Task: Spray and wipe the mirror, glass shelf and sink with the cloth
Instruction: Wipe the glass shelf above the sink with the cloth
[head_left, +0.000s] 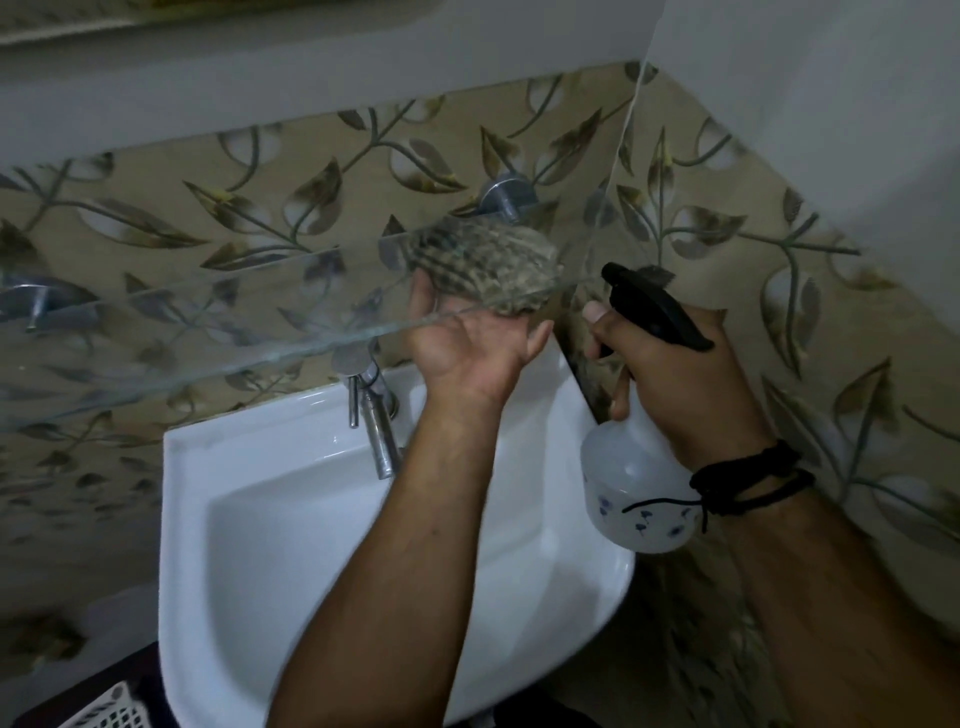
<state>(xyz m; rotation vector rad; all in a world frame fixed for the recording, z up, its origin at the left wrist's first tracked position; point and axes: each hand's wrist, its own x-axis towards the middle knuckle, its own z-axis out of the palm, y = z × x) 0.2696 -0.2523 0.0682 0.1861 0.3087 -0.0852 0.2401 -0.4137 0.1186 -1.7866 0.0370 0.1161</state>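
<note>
dim bathroom light, soft overall blur, wide-angle bending at edges

Beige leaf-patterned wall tiles (218, 208) below plain grey-white painted wall (311, 88), meeting a second tiled wall (857, 338) at the corner, dimly lit.

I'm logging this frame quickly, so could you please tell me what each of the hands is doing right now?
Left hand: holds the bunched cloth against the glass shelf.
Right hand: grips the spray bottle, finger near the trigger.

white sink (270, 519), leaf-patterned beige tiles (208, 218), striped cloth (488, 265).
</note>
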